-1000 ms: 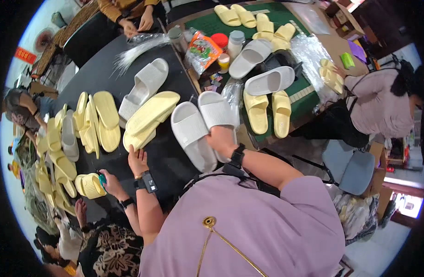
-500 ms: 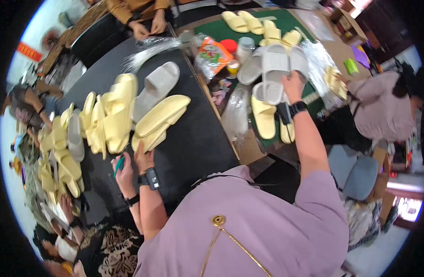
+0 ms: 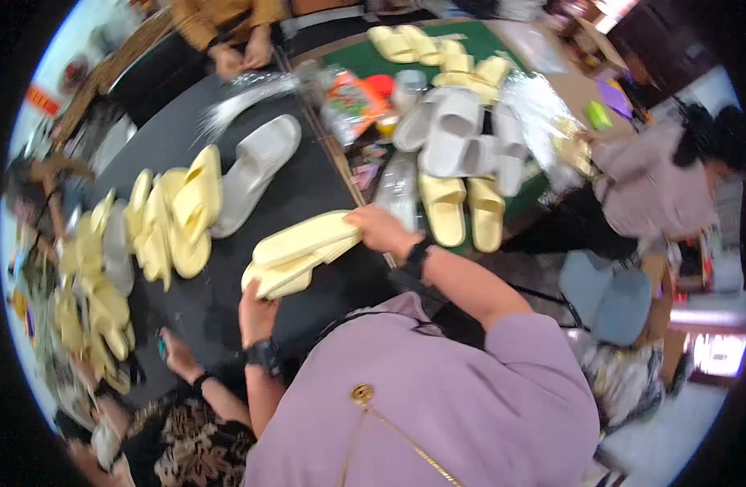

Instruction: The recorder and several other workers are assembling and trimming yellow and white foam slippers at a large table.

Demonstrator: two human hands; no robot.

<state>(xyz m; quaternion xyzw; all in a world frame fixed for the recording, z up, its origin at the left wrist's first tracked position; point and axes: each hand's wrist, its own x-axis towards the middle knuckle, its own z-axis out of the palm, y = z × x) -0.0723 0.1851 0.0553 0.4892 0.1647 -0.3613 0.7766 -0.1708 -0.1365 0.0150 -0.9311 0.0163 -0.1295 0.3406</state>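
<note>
A pair of pale yellow slippers (image 3: 300, 247), one on top of the other with soles outward, is between my two hands above the black table. My left hand (image 3: 258, 315) grips the near left end. Around the far right end my right hand (image 3: 383, 231) is closed. Left of the pair lies a grey slipper (image 3: 257, 166), beside a cluster of yellow slippers (image 3: 182, 215). On the green mat to the right, several grey slippers (image 3: 454, 134) lie overlapping, with a yellow slipper (image 3: 444, 209) and its mate (image 3: 487, 215) at their near side.
A co-worker's hand (image 3: 178, 355) with a small green object is close left of my arm. Across the table another person's hands (image 3: 241, 61) are by clear plastic strips (image 3: 247, 101). An orange packet (image 3: 353, 101) and more yellow slippers (image 3: 397, 45) lie on the right-hand table.
My right hand has let go of the grey slipper on the green mat and moved left to grip the yellow pair. The co-worker's hand with the green object has drawn back toward the near left.
</note>
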